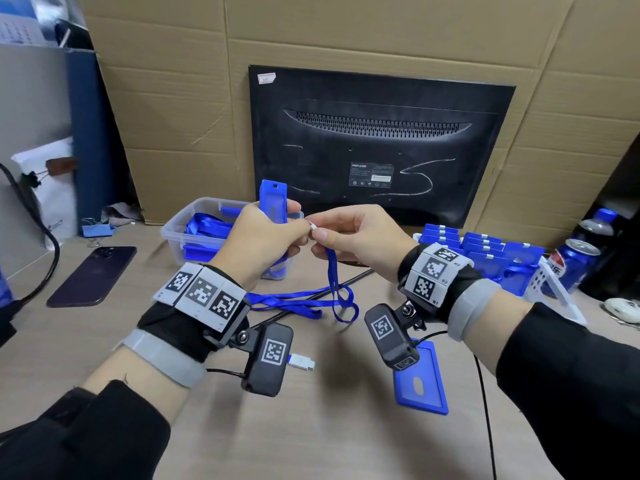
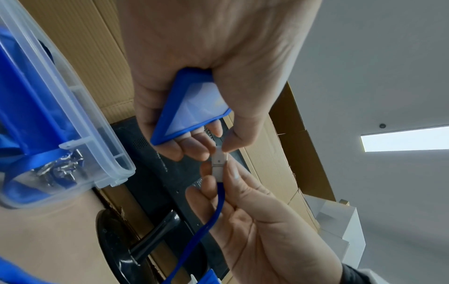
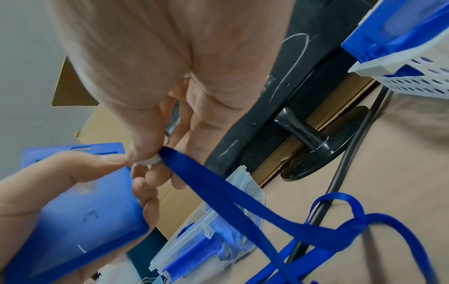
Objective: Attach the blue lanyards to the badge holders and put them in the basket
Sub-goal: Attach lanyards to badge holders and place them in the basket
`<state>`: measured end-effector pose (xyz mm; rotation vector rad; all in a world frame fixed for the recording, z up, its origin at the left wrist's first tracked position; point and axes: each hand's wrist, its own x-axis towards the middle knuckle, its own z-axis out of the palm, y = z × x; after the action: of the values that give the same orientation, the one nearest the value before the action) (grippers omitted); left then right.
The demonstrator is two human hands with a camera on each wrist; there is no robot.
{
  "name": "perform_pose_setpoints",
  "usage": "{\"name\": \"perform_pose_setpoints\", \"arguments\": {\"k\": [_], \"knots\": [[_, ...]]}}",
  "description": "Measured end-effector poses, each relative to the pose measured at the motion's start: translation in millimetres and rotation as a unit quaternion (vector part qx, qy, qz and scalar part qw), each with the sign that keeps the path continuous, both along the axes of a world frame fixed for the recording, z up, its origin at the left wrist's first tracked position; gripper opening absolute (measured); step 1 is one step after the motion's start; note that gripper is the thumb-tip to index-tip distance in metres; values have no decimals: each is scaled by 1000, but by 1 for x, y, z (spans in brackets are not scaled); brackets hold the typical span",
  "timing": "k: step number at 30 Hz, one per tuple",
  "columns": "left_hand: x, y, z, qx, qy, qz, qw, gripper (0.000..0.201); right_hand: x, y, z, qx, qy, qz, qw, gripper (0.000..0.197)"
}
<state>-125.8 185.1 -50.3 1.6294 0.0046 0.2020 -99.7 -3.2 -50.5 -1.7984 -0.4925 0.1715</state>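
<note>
My left hand (image 1: pixel 273 233) grips a blue badge holder (image 1: pixel 273 197) upright above the clear box, its slotted end pointing up. My right hand (image 1: pixel 341 230) pinches the metal clip (image 1: pixel 312 226) of a blue lanyard (image 1: pixel 334 282). In the left wrist view, the left thumb also touches the top of the clip (image 2: pixel 219 159), just below the holder (image 2: pixel 192 107). The strap (image 3: pixel 230 192) hangs from my right fingers and lies looped on the table. The white perforated basket (image 1: pixel 550 282) stands at the right with several blue holders in it.
A clear plastic box (image 1: pixel 173 232) of lanyards and holders sits behind my left hand. Another blue holder (image 1: pixel 420 386) and a white clip (image 1: pixel 301 362) lie on the table near me. A phone (image 1: pixel 93 275) lies left, a monitor (image 1: pixel 381 140) stands behind, and a drink can (image 1: pixel 571 261) stands far right.
</note>
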Motion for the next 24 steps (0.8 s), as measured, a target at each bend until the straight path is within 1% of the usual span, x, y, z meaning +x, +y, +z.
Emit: {"name": "perform_pose_setpoints", "arguments": {"k": [2,7,11,15,18,22,24], "knots": [[1,-2,1,-6,-3,0,1000,31,2,-3,0,11,7,4,1000,26],[2,-5,1,16,-32,5,999,31,6,-10,1,12,6,16,1000,26],[2,-5,1,26,-25,-7,999,30,8,-12,-1,10,5,16,1000,26],[4,-4,-1,42,-7,-34,999,31,9,-13,1,51,1,-9,999,18],[7,-3,-5,10,22,-68,997,32,10,-14,3,62,-5,-13,998,13],[6,-5,-6,-59,46,-113,991,30,12,-16,1,47,4,11,999,18],[4,-6,-5,-83,57,-130,986,25,14,-15,0,39,5,5,999,19]]}}
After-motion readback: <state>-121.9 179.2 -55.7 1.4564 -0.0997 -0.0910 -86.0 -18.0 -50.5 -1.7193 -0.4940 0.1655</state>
